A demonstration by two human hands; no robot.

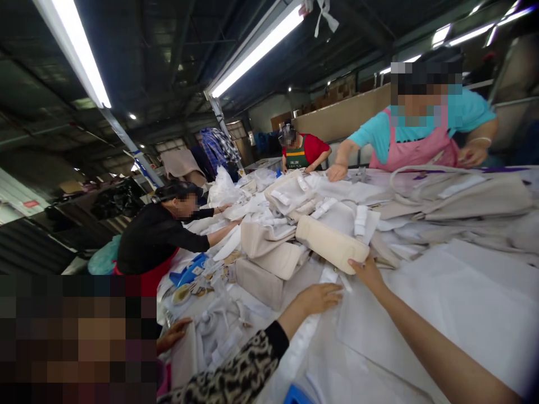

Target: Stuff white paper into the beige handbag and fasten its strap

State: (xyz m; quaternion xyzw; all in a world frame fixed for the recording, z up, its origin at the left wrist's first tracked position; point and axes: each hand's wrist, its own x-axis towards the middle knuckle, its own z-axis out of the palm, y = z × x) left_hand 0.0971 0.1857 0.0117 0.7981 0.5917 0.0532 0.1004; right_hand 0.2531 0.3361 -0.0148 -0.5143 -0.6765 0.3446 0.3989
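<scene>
Head view, white-covered table (463, 314), lit workshop, right hand (368, 273) gripping cream bag (330, 244), left hand (320, 297) flat.

light: bright ceiling tubes (256, 50), glare off white table (463, 314) | ceiling dim | edges warped, tilted | far corners soft

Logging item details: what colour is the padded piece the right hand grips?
Cream padded piece, right hand; head view.

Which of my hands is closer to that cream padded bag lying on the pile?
Right. Your right hand touches the near end of the cream padded bag. Your left hand rests on the white sheet, below and left of it.
</scene>
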